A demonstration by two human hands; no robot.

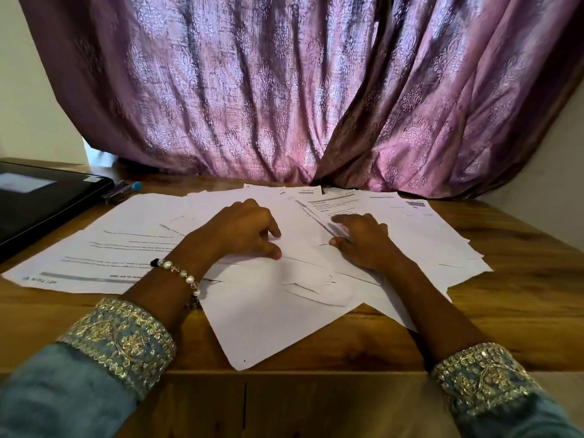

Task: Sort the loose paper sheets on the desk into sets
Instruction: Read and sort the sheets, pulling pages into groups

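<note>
Several loose white paper sheets (pixel 132 235) lie spread and overlapping across the wooden desk (pixel 316 352). Some show printed text, others face blank side up. One blank sheet (pixel 268 324) juts toward the front edge. My left hand (pixel 240 229) rests on the middle of the spread with its fingers curled down, thumb and fingertips touching the paper. My right hand (pixel 360 238) lies flatter to its right, fingers reaching over a printed sheet (pixel 335 203) and pressing on it. Whether either hand pinches a sheet is hidden by the fingers.
A closed black laptop (pixel 41 200) sits at the desk's left. Pens (pixel 123 188) lie just beside it. A purple patterned curtain (pixel 284 90) hangs behind the desk and touches its back edge. Bare wood shows at the front and far right.
</note>
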